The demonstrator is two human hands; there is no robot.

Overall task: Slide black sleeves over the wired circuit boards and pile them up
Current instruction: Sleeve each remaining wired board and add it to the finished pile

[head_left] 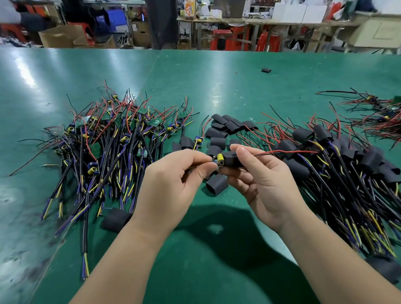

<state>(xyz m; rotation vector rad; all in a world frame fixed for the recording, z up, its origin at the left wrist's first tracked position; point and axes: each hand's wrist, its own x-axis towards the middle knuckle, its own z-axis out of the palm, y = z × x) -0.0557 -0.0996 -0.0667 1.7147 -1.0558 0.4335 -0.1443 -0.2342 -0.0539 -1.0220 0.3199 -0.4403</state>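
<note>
My left hand [172, 176] pinches the cable end of a wired circuit board [220, 161], whose yellow part shows between my hands. My right hand [260, 178] pinches a black sleeve [231, 161] that sits partly over that board; thin red wires stick out of it to the right. A pile of bare wired boards [110, 145] lies to the left on the green table [229, 259]. To the right lies a pile of sleeved boards [337, 160]. Loose black sleeves [226, 126] are scattered just beyond my hands.
A single sleeve [216, 186] lies under my hands and another [115, 219] by my left forearm. More red-wired boards [391, 113] lie at the far right. One stray sleeve [266, 70] sits far back. Benches, boxes and people fill the background.
</note>
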